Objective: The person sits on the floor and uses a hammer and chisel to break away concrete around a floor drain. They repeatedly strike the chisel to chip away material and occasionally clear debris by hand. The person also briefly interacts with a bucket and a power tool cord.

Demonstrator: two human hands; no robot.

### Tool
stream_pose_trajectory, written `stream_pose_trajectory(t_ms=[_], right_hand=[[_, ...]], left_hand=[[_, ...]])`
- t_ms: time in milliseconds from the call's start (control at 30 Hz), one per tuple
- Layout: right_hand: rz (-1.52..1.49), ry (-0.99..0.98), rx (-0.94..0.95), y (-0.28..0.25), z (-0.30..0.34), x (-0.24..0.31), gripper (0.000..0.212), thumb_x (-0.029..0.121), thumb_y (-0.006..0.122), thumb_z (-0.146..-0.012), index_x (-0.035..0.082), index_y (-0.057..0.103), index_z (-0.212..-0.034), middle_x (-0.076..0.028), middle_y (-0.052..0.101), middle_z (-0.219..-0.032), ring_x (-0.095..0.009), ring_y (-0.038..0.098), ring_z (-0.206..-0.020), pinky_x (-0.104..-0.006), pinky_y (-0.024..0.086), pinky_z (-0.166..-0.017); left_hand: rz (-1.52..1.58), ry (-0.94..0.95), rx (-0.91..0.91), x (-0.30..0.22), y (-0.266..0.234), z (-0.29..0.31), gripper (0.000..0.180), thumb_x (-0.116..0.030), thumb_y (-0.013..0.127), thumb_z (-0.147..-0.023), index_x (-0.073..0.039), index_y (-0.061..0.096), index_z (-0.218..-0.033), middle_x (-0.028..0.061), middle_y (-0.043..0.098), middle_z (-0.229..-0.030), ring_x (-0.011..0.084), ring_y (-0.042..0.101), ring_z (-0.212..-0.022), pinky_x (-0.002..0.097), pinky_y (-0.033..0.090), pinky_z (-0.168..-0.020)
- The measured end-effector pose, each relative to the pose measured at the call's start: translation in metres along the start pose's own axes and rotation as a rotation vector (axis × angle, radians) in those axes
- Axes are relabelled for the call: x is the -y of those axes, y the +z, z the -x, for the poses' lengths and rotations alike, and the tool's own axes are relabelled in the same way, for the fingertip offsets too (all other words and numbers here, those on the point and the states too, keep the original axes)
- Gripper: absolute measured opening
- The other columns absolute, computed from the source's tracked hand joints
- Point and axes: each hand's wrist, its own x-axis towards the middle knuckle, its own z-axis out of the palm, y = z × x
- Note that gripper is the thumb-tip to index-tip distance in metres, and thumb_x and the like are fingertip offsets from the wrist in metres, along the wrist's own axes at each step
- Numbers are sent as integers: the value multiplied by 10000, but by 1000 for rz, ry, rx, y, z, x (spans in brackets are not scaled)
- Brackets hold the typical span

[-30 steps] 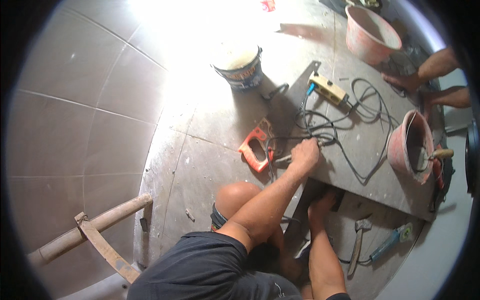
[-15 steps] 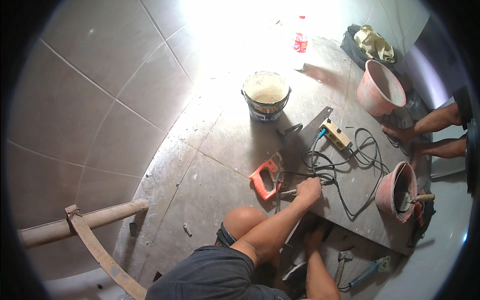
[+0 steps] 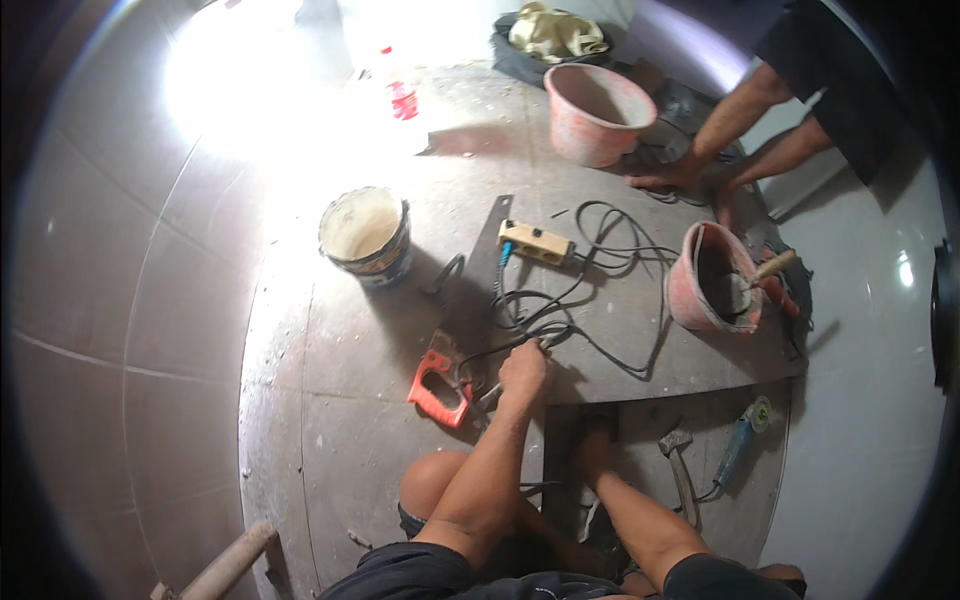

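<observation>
My left hand [image 3: 525, 368] is closed around a thin greyish rod-like tool [image 3: 490, 396], whose ends stick out on both sides of the fist. Just left of it lies a handsaw [image 3: 437, 395] with an orange handle. Loops of black cable [image 3: 550, 325] run close beyond the knuckles to a cream power strip [image 3: 537, 243] with a blue-sleeved cord plugged in. My right hand [image 3: 594, 440] reaches down into the shadowed lower area beside the slab edge, and its fingers are hidden in the dark. A hammer [image 3: 680, 470] and a teal angle grinder [image 3: 742, 445] lie to its right.
A pail [image 3: 375, 245] stands at left, with a bottle [image 3: 402, 95] beyond. Pink buckets stand far [image 3: 598, 120] and right [image 3: 700, 290], the latter holding a trowel [image 3: 770, 268]. Another person's bare feet [image 3: 668, 177] are at upper right. A wooden pole [image 3: 235, 560] is at lower left.
The view has swung, so most floor objects now appear further left. My left hand still grips the rod-like tool beside the saw. More of my right arm shows.
</observation>
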Motion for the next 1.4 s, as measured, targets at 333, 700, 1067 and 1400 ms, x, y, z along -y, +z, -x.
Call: stream_pose_trajectory(t_ms=[333,700,1067,1400], right_hand=[[-161,-223,41,-67,32,10,213,194,648,-863,53,769,-967,-196,741,-989,-361,726,-955,-501,579,-811],[-289,71,-268,-101,73,-12,287,95,569,-910,52,623,-1188,-175,567,-1234,-410,529,-1163,-493,468,-1026],[-115,241,-263,-68,47,10,492,243,594,-934,101,526,-1400,-135,448,-1382,-352,437,-1253,-536,392,-1021],[-956,202,-738,-128,43,14,175,188,645,-1003,23,589,-986,-140,631,-721,-319,661,-646,-416,549,-616]], left_hand=[[-123,88,-52,-7,-2,2,310,-291,592,-955,-40,711,-1092,252,725,-1110,463,685,-1075,551,542,-931],[-245,115,-45,-5,3,0,424,-303,604,-935,-27,698,-1242,279,696,-1215,451,642,-1191,500,505,-1007],[-254,35,-62,-20,-2,8,398,-314,626,-958,-36,714,-1228,259,714,-1194,425,663,-1172,474,508,-999],[-330,115,-100,7,-12,1,424,-317,616,-943,10,685,-1204,282,695,-1188,457,639,-1160,518,502,-989]])
